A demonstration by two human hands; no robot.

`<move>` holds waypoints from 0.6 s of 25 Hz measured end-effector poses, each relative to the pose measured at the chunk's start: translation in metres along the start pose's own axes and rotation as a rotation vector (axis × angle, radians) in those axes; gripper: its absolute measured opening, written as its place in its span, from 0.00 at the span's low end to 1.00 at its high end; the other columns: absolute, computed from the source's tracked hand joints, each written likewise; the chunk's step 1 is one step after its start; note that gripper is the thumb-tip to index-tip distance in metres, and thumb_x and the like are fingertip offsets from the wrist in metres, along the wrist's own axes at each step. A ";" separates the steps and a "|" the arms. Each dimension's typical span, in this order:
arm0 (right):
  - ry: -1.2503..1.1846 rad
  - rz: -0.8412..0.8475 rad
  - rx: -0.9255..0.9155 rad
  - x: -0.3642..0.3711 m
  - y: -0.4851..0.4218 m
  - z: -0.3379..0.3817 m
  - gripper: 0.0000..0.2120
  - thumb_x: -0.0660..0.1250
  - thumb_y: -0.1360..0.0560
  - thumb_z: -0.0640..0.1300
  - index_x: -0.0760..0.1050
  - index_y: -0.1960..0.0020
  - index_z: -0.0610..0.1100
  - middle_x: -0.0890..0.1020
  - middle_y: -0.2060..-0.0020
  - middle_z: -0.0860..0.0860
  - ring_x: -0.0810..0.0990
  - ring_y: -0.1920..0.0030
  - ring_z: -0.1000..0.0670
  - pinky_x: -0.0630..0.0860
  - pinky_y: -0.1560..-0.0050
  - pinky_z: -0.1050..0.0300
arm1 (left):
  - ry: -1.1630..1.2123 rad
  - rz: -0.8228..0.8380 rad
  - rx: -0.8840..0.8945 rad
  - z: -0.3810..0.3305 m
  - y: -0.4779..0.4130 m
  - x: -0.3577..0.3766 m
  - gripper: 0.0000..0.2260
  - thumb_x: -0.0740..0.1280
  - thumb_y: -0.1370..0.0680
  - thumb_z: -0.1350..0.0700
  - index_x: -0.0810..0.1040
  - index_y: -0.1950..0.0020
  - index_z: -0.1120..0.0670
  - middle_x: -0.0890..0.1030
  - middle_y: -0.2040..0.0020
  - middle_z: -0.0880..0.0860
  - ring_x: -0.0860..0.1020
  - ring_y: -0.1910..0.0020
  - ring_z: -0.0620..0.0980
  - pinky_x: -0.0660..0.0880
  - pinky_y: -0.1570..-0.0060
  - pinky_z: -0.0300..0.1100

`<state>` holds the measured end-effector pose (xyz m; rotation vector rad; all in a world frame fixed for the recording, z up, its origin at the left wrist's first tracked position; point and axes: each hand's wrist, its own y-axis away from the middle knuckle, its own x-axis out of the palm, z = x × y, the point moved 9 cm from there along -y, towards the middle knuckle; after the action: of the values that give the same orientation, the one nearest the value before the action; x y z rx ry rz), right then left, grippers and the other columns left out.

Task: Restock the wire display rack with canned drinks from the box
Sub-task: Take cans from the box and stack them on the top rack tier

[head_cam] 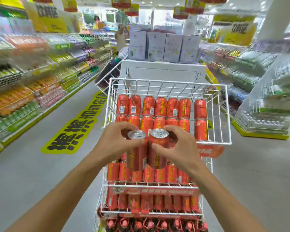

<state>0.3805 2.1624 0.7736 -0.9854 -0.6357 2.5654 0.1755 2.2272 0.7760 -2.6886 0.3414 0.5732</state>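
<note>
At the centre of the frame the left hand (115, 143) and the right hand (179, 146) each hold one red can upright, the left can (135, 156) and right can (157, 153) touching side by side with their silver tops up. The fingers of each hand are wrapped round its can's upper body. Carried as a pair just in front of the top basket (167, 81), the two can probably go in together. That basket, the upper tier of the white wire rack (228, 114), holds stocked cans (161, 108) in two rows; I cannot tell whether they lie flat or are stacked. A one-column gap shows right of centre. The lower tier (151, 185) is packed with cans, as is the one beneath it. Red-capped bottles (149, 224) line the bottom edge. The supply box cannot be identified here.
</note>
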 end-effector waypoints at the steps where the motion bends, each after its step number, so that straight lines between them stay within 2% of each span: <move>1: -0.019 -0.003 0.000 -0.004 -0.018 0.002 0.28 0.80 0.36 0.57 0.81 0.39 0.49 0.84 0.49 0.57 0.82 0.50 0.58 0.78 0.46 0.61 | 0.008 -0.029 -0.014 -0.006 -0.017 -0.007 0.15 0.83 0.33 0.53 0.85 0.50 0.53 0.84 0.62 0.47 0.80 0.63 0.43 0.78 0.58 0.41; 6: -0.082 0.018 0.074 0.015 -0.087 -0.021 0.31 0.77 0.39 0.63 0.81 0.39 0.50 0.85 0.49 0.56 0.83 0.48 0.56 0.81 0.42 0.53 | 0.028 -0.066 -0.103 0.006 -0.092 -0.018 0.17 0.83 0.36 0.49 0.85 0.52 0.53 0.82 0.62 0.49 0.78 0.63 0.44 0.74 0.62 0.40; 8: -0.089 0.049 0.135 0.033 -0.098 -0.039 0.33 0.77 0.40 0.65 0.82 0.39 0.50 0.86 0.49 0.55 0.84 0.48 0.56 0.81 0.42 0.52 | 0.024 -0.054 -0.140 0.025 -0.107 -0.015 0.16 0.83 0.35 0.50 0.85 0.53 0.55 0.81 0.63 0.49 0.77 0.63 0.45 0.74 0.62 0.40; 12: -0.150 0.092 0.218 0.053 -0.113 -0.059 0.32 0.79 0.39 0.64 0.82 0.40 0.49 0.86 0.50 0.57 0.84 0.49 0.59 0.80 0.46 0.58 | 0.060 -0.076 -0.184 0.050 -0.125 -0.013 0.22 0.84 0.36 0.48 0.84 0.48 0.58 0.82 0.60 0.51 0.78 0.60 0.46 0.74 0.59 0.40; 15: -0.210 0.170 0.281 0.060 -0.118 -0.071 0.32 0.81 0.38 0.64 0.81 0.39 0.51 0.85 0.46 0.57 0.83 0.44 0.57 0.78 0.44 0.60 | 0.053 0.001 -0.219 0.069 -0.132 -0.010 0.31 0.84 0.42 0.37 0.84 0.49 0.56 0.83 0.59 0.57 0.81 0.57 0.50 0.80 0.54 0.51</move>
<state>0.4021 2.3097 0.7538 -0.7100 -0.2372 2.8320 0.1829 2.3762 0.7617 -2.9186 0.3108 0.5705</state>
